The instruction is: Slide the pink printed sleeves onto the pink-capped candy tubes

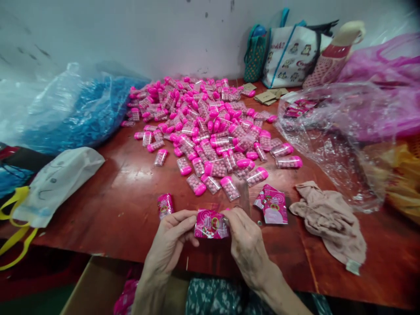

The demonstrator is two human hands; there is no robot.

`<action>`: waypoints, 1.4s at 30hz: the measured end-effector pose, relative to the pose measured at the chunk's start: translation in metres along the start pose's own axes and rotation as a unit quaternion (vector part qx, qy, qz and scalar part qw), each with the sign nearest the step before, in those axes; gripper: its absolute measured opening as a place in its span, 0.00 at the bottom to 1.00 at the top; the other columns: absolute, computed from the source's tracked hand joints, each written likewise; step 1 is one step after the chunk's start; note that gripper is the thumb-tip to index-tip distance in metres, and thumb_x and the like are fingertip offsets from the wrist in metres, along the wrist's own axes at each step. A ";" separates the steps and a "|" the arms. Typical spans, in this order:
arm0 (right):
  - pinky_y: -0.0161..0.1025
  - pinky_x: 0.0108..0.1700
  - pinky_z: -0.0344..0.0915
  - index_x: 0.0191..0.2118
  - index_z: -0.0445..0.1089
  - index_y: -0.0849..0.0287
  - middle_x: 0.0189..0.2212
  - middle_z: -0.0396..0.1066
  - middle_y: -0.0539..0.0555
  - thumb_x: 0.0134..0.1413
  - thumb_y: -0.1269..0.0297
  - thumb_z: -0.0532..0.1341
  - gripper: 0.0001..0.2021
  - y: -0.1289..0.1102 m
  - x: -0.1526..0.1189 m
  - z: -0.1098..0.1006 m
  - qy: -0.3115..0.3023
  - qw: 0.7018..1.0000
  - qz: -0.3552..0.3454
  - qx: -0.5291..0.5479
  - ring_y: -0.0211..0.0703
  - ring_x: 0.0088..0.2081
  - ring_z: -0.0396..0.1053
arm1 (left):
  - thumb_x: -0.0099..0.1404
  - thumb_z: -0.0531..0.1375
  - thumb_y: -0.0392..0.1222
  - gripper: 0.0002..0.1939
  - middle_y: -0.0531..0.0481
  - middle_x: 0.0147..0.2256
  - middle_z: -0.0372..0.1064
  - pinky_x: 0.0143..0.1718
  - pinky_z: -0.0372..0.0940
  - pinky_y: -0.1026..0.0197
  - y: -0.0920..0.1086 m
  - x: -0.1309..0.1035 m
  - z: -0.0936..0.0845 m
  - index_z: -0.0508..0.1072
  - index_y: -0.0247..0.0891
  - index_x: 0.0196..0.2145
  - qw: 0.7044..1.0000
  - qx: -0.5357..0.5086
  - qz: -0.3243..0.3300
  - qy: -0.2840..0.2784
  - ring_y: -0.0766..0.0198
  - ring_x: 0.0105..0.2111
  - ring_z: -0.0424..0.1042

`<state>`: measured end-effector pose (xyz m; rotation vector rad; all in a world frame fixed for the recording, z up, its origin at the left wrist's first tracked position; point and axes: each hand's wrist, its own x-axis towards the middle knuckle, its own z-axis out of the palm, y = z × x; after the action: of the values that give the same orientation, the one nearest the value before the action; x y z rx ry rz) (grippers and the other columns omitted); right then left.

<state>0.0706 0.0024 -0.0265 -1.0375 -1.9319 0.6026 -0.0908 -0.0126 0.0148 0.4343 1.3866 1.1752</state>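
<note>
A small pink printed wrapper [211,224] was held between both hands just above the near edge of the red desk [124,205]. The left hand [169,245] was closed on the wrapper's left end, thumb and fingertips pinched together there. The right hand [247,243] was closed on its right end in the same way, fingers curled over the top edge. Whether anything was inside the wrapper could not be told.

Just left of the left hand, a wrapped pink packet [165,204] was seen lying on the desk. To the right of the right hand, a few flat pink wrappers [273,205] were laid in a loose stack, with a crumpled beige cloth [331,218] beside them. Beyond the hands, a large heap of clear capsules with pink caps [203,127] was spread across the desk. A blue plastic sack [82,109] was placed at the far left, a clear plastic bag [337,131] at the right, and a white tote bag [290,54] against the wall.
</note>
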 end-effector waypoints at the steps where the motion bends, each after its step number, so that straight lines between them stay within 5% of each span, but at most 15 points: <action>1: 0.42 0.33 0.65 0.40 0.66 0.65 0.28 0.66 0.58 0.60 0.77 0.44 0.14 -0.001 0.000 0.000 -0.006 1.000 -0.005 0.002 0.47 0.32 0.65 | 0.45 0.68 0.35 0.07 0.48 0.19 0.72 0.13 0.64 0.68 0.000 0.000 -0.002 0.78 0.30 0.25 1.000 0.005 -0.002 0.001 0.69 0.16 0.65; 14: 0.42 0.33 0.63 0.36 0.69 0.64 0.27 0.68 0.56 0.58 0.74 0.51 0.09 -0.001 0.014 -0.005 -0.088 0.994 -0.034 0.051 0.45 0.30 0.64 | 0.45 0.68 0.33 0.09 0.49 0.20 0.72 0.20 0.64 0.70 0.006 -0.002 -0.001 0.78 0.33 0.29 0.997 0.075 0.021 0.002 0.70 0.19 0.67; 19: 0.40 0.29 0.64 0.37 0.70 0.64 0.26 0.68 0.57 0.59 0.77 0.47 0.14 0.005 0.020 -0.004 -0.095 0.993 -0.036 0.066 0.44 0.28 0.64 | 0.47 0.66 0.35 0.04 0.51 0.15 0.69 0.14 0.60 0.69 0.002 0.008 -0.002 0.77 0.33 0.24 0.993 0.110 0.030 -0.004 0.70 0.13 0.63; 25: 0.43 0.33 0.68 0.43 0.68 0.66 0.29 0.71 0.59 0.53 0.81 0.46 0.17 0.009 0.020 0.004 -0.101 0.993 0.035 0.045 0.47 0.32 0.68 | 0.48 0.63 0.34 0.04 0.53 0.12 0.66 0.13 0.55 0.71 -0.007 0.007 0.005 0.79 0.35 0.25 0.981 0.142 0.094 0.091 0.71 0.10 0.61; 30: 0.41 0.32 0.69 0.41 0.69 0.63 0.28 0.73 0.57 0.52 0.80 0.47 0.17 0.016 0.020 0.007 -0.027 0.994 0.094 0.043 0.46 0.30 0.71 | 0.48 0.62 0.33 0.05 0.54 0.10 0.65 0.12 0.56 0.71 -0.013 0.004 0.013 0.79 0.36 0.25 0.980 0.122 0.103 0.118 0.70 0.10 0.61; 35: 0.38 0.29 0.69 0.41 0.68 0.60 0.27 0.72 0.53 0.59 0.71 0.50 0.11 0.028 0.021 -0.004 0.071 0.963 0.231 0.118 0.42 0.26 0.71 | 0.48 0.64 0.34 0.06 0.52 0.15 0.70 0.13 0.55 0.71 -0.015 0.000 -0.004 0.79 0.37 0.27 0.970 0.084 0.144 0.178 0.72 0.11 0.61; 38: 0.34 0.26 0.65 0.37 0.69 0.58 0.25 0.70 0.50 0.60 0.67 0.52 0.08 0.018 0.024 -0.009 0.004 0.942 0.249 0.226 0.39 0.25 0.68 | 0.47 0.65 0.34 0.07 0.53 0.15 0.70 0.12 0.56 0.71 -0.018 -0.003 -0.007 0.79 0.38 0.27 0.969 0.056 0.153 0.184 0.72 0.11 0.62; 42: 0.36 0.31 0.63 0.27 0.69 0.59 0.26 0.68 0.51 0.52 0.65 0.62 0.06 0.001 0.030 -0.011 -0.024 0.948 0.199 0.246 0.40 0.29 0.66 | 0.47 0.65 0.34 0.08 0.53 0.17 0.71 0.13 0.59 0.71 -0.024 -0.004 0.001 0.80 0.38 0.29 0.967 0.049 0.170 0.181 0.71 0.12 0.63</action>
<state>0.0706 0.0285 -0.0076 -1.0879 -1.4932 1.2745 -0.0795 -0.0254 -0.0027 0.5631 1.7380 1.5247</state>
